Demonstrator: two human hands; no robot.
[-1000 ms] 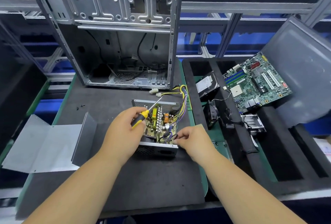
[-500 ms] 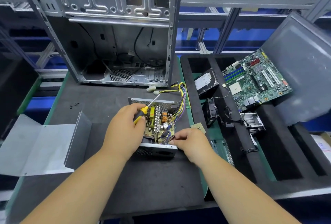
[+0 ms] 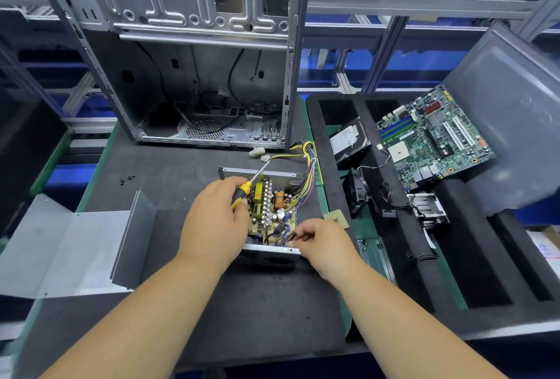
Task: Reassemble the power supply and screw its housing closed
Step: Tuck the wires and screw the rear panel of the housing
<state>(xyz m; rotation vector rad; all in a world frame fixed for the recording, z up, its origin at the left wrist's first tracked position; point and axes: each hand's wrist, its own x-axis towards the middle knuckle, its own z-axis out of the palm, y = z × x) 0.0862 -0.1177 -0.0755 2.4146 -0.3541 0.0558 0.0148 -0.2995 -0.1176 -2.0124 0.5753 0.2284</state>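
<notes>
At centre of the dark mat (image 3: 181, 303), both hands work over the open power supply (image 3: 266, 218). Left hand (image 3: 212, 221) has fingers curled tight round the yellow/black handle of a screwdriver (image 3: 247, 184); the shaft angles up and away to the right, tip ending near the white connectors (image 3: 259, 154), not on any screw. Right hand (image 3: 321, 242) sits at the near right corner of the unit, fingertips (image 3: 295, 236) drawn together in a pinch on the dark wires (image 3: 280, 231) just inside the front wall; thumb touches the metal rim.

PSU: lid off, tan circuit board exposed w/ yellow transformer, copper coil, silver heatsink fins, caps. Perforated back wall stands upright. Yellow/purple/black cable bundle (image 3: 306, 163) loops out the far right side toward the PC case (image 3: 194, 54). Bent grey cover (image 3: 75, 245) lies well apart to the left; small black screws (image 3: 127, 179) on the mat behind it.

Vs 0.5 s ago: grips unchanged on both hands, screwdriver at same angle, right-hand pinch in same spot. PSU hasn't shifted on the mat; only slight camera drift.
</notes>
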